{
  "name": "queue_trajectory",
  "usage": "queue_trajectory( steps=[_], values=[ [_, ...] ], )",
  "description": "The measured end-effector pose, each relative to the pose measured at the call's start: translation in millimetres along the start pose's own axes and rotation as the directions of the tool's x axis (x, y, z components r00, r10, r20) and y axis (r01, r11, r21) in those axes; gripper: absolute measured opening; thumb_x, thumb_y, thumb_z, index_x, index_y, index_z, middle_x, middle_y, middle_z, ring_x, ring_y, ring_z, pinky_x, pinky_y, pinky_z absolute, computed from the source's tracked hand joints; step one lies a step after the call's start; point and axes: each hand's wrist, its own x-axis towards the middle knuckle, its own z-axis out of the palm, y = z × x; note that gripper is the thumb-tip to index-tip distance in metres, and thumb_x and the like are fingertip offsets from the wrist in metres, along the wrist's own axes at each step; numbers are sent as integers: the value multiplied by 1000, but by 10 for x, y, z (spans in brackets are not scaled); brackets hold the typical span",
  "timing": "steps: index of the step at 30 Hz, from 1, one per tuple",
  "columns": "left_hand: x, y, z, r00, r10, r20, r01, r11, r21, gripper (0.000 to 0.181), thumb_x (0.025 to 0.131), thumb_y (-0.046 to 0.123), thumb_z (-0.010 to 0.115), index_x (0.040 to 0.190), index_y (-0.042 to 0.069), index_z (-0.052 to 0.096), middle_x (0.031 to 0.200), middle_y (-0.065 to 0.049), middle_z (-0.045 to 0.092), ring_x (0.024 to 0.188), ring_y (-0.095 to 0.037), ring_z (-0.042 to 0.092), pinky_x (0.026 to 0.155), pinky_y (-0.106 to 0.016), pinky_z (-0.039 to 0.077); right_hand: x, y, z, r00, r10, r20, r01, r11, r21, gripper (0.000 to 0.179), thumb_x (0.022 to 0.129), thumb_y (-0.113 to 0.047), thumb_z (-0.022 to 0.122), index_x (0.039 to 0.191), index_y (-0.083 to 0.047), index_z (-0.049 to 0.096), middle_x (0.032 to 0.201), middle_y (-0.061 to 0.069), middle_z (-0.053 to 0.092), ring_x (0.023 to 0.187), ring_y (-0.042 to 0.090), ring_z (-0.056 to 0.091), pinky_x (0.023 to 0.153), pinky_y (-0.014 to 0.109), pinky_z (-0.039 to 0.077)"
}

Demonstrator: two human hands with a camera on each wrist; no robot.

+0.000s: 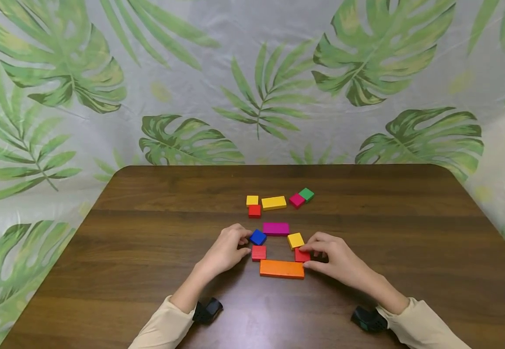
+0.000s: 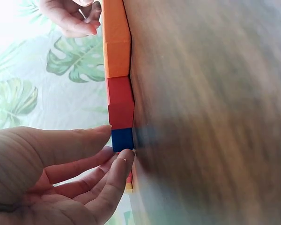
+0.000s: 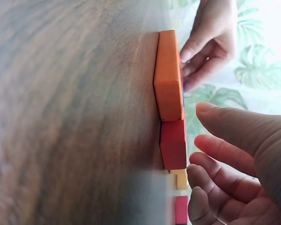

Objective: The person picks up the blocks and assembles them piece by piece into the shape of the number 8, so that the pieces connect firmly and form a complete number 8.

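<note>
The left hand (image 1: 226, 249) is at the left side of a blue block (image 1: 258, 237), fingertips right at its corner. Its thumb lies beside a red block (image 1: 258, 253), and thumb and index finger are apart. On the other side, the right hand (image 1: 333, 254) has its fingers over a second red block (image 1: 302, 255), partly hiding it. The right thumb reaches the right end of a long orange block (image 1: 282, 269). In the right wrist view, the right fingers (image 3: 203, 176) are loosely bent with nothing between them. A yellow block (image 1: 296, 241) sits tilted just beyond the right fingertips.
A magenta block (image 1: 276, 229) lies between the blue and yellow ones. Farther back are a small yellow block (image 1: 252, 200), a red one (image 1: 254, 211), a long yellow one (image 1: 274, 203), a crimson one (image 1: 297, 200) and a green one (image 1: 306, 194), on a dark wooden table (image 1: 169, 194).
</note>
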Motion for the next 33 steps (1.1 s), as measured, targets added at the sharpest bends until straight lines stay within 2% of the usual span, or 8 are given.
queue_trajectory(
  steps=[20, 28, 33],
  values=[
    [75, -12, 33, 999, 40, 16, -39, 999, -5, 31, 80, -7, 66, 110, -10, 64, 101, -18, 63, 87, -23, 64, 80, -34, 55, -20, 16, -22, 1000, 8, 9, -8, 1000, -9, 25, 78, -21, 75, 101, -11, 72, 91, -4, 60, 75, 4, 49, 63, 18, 45],
    [143, -41, 41, 995, 89, -37, -86, 994, 61, 25, 81, -13, 58, 102, -5, 68, 94, -14, 65, 81, -21, 60, 76, -34, 53, -11, 3, -16, 1000, 16, 3, -16, 1000, -1, 25, 78, -22, 75, 101, -11, 72, 91, -4, 60, 75, 5, 50, 63, 18, 45],
    [247, -7, 69, 996, 87, 16, -88, 993, 78, 28, 86, -9, 52, 110, -4, 66, 101, -17, 66, 89, -25, 61, 84, -39, 52, -5, 14, -25, 1000, 22, 3, -22, 1000, 0, 26, 78, -22, 75, 101, -11, 72, 92, -4, 61, 76, 5, 50, 64, 18, 45]
  ],
)
